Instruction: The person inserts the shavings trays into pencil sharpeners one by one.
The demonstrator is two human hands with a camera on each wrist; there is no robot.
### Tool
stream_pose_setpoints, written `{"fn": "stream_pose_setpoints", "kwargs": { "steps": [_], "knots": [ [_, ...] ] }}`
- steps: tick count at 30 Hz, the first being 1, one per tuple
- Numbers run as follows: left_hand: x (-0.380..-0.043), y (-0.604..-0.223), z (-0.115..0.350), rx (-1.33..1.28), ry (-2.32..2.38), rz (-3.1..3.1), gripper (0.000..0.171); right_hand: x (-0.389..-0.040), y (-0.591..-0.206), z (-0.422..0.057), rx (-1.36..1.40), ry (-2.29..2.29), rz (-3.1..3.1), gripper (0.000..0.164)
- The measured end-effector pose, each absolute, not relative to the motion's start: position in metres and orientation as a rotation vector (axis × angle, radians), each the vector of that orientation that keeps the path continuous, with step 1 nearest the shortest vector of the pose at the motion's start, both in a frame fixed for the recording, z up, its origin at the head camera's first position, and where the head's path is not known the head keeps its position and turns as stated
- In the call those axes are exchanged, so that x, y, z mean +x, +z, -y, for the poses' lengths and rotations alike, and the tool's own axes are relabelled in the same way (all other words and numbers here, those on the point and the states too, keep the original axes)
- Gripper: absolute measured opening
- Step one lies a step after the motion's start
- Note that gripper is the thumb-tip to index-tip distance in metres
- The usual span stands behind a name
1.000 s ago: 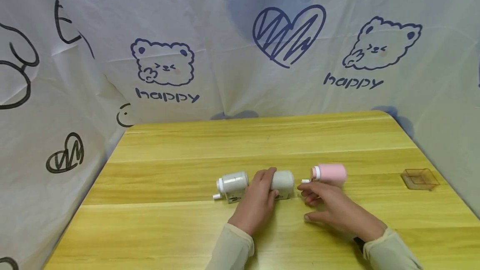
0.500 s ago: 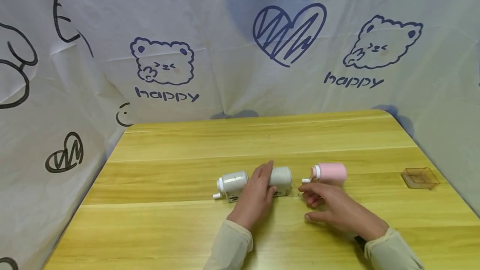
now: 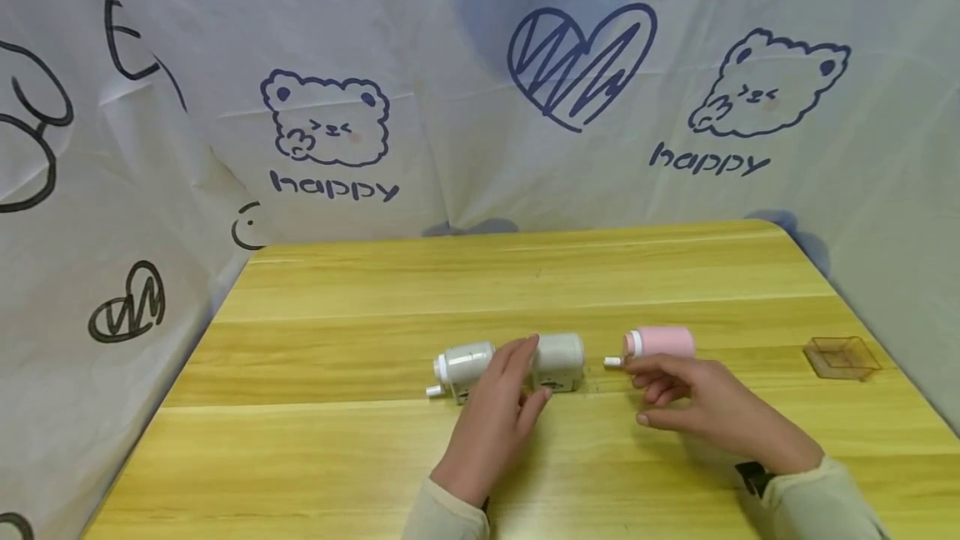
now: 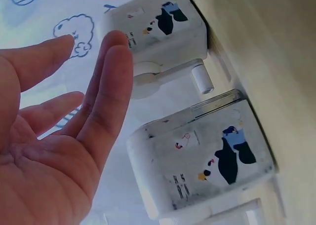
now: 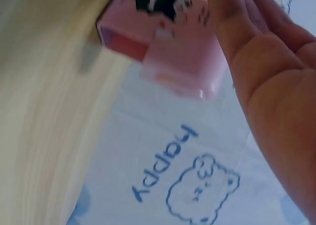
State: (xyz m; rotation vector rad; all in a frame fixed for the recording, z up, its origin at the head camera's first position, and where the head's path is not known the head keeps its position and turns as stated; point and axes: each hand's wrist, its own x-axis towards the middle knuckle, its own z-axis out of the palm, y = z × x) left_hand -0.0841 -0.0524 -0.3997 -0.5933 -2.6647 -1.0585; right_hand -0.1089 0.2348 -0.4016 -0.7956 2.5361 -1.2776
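Observation:
Two pale grey crank pencil sharpeners with penguin prints stand in line on the table. The left-hand sharpener has its white crank handle pointing left. Over the gap between them is my left hand, fingers extended and thumb apart, its fingertips near the right-hand grey sharpener. In the left wrist view that hand holds nothing beside both sharpeners. My right hand hovers in front of a pink pencil sharpener, fingers loosely bent around nothing. An opening shows low in the pink body in the right wrist view.
A small amber see-through box lies near the right edge of the wood-grain table. Dark specks are scattered right of the grey sharpeners. A printed white cloth hangs behind and at the sides.
My left hand first shifts the right-hand grey sharpener slightly left, then comes off it toward the lower left. My right hand has drawn back to the right.

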Motion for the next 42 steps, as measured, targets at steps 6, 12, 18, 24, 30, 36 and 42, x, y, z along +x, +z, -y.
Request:
{"fn": "stream_pose_setpoints", "kwargs": {
  "steps": [6, 12, 18, 24, 30, 36, 42],
  "knots": [
    [-0.070, -0.401, 0.057, -0.589, -1.151, 2.646, 0.056, -0.110, -0.389, -0.261, -0.596, -1.258, -2.578, 0.040],
    [-0.068, -0.405, 0.059, -0.565, -1.200, 2.668, 0.055, -0.113, -0.386, -0.292, -0.319, -1.137, -2.892, 0.037],
    [-0.068, -0.410, 0.060, -0.533, -1.234, 2.686, 0.055, -0.120, -0.395, -0.325, 0.020, -0.934, -3.196, 0.052],
    [-0.068, -0.410, 0.059, -0.515, -1.286, 2.718, 0.056, -0.121, -0.404, -0.354, 0.348, -0.799, -3.235, 0.068],
    [-0.068, -0.411, 0.059, -0.525, -1.286, 2.717, 0.057, -0.120, -0.413, -0.377, 0.519, -0.631, -3.165, 0.086],
    [-0.068, -0.411, 0.059, -0.525, -1.270, 2.708, 0.057, -0.119, -0.419, -0.392, 0.489, -0.578, -3.063, 0.102],
    [-0.069, -0.411, 0.059, -0.531, -1.272, 2.707, 0.056, -0.120, -0.421, -0.398, 0.343, -0.676, -2.957, 0.102]
  ]
}}
